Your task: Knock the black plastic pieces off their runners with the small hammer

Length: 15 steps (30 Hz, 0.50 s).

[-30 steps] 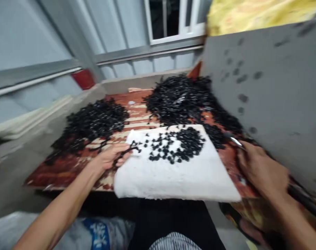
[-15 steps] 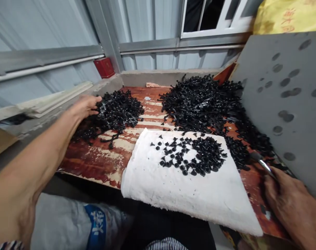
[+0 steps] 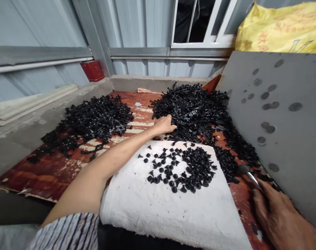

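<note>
My left hand [image 3: 165, 125] reaches across to the near left edge of the large heap of black rubber-like strips [image 3: 191, 104]. Its fingers are curled together against the heap, and what they hold is hidden. In my right hand [image 3: 280, 211] is a tool with a shiny metal shaft [image 3: 254, 180] and a dull grey end; its kind is unclear. That end lies by a small pile of black pieces [image 3: 225, 161]. Many small black mushroom-shaped pieces [image 3: 198, 168] lie scattered and bunched on a white cloth pad [image 3: 158, 208] in front of me.
A second heap of black strips [image 3: 98, 116] covers the left of the worn red-brown board [image 3: 30, 177]. To the right rises a grey spotted panel [image 3: 285, 125], with a yellow sack [image 3: 283, 27] behind it. A red box [image 3: 92, 71] sits in the back corner on a concrete ledge.
My left hand has left the left heap and moved right to the large heap. My right hand keeps its hold on the tool. The camera view has shifted somewhat.
</note>
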Available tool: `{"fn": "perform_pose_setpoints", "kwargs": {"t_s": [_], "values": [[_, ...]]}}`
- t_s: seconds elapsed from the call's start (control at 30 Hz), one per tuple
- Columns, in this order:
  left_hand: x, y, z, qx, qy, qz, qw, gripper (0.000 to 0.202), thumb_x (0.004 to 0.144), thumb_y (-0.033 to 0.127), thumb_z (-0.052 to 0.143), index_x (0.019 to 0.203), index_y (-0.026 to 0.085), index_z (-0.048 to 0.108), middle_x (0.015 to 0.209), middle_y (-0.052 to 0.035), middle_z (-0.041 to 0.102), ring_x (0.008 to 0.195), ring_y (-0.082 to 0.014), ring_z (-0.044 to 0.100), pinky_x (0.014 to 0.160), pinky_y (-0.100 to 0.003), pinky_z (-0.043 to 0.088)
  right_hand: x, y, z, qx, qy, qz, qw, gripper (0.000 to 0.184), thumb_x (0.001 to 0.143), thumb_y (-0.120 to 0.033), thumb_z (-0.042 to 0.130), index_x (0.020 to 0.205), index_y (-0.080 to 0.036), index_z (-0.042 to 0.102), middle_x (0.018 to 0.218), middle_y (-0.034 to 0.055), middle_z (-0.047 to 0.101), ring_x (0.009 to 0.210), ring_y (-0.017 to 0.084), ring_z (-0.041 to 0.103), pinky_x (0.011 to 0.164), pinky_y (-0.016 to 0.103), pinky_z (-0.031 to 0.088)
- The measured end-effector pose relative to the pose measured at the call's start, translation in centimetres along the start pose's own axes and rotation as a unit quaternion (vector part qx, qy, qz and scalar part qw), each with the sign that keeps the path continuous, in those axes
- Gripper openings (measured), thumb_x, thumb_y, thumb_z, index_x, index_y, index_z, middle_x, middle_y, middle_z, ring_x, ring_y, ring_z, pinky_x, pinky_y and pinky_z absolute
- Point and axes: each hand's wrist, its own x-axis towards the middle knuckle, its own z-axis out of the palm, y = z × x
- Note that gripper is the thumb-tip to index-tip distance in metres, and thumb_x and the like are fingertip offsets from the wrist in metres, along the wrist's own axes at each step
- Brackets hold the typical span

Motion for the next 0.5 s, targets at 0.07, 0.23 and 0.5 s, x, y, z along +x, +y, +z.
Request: {"fn": "perform_pose_setpoints", "kwargs": {"t_s": [0.07,0.23,0.5], "values": [[0.9,0.8,1.1,-0.007,0.009,-0.025,1.000,0.038,0.072,0.020,0.064,0.108,0.012,0.057,0.109,-0.0201,0.066,0.109,-0.0329,0.060,0.088,-0.038,0.044,0.2,-0.5,-0.5,0.022,-0.007,0.011,1.000,0.062,0.092,-0.053,0.020,0.146,-0.058,-0.008,0.106,0.0154,0.067,0.068,0.040,0.067,0.045,0.050,0.043],[0.8,0.1,1.2,-0.086,-0.013,-0.060,0.994,0.028,0.066,0.014,0.068,0.092,0.014,0.057,0.084,-0.0112,0.066,0.088,-0.0290,0.064,0.073,-0.035,0.049,0.7,-1.7,-2.1,0.033,-0.054,0.049,0.997,0.064,0.090,-0.055,0.018,0.153,-0.048,0.005,0.109,0.0197,0.067,0.067,0.040,0.066,0.046,0.049,0.040],[-2.5,-2.3,-1.3,-0.341,-0.100,-0.101,0.929,0.018,0.078,0.009,0.059,0.073,0.019,0.045,0.062,0.0029,0.054,0.052,-0.0096,0.054,0.054,-0.026,0.051,0.6,-1.7,-2.8,0.038,-0.117,0.089,0.988,0.066,0.089,-0.057,0.017,0.154,-0.044,0.013,0.127,0.0203,0.061,0.081,0.040,0.066,0.053,0.051,0.039]]}}
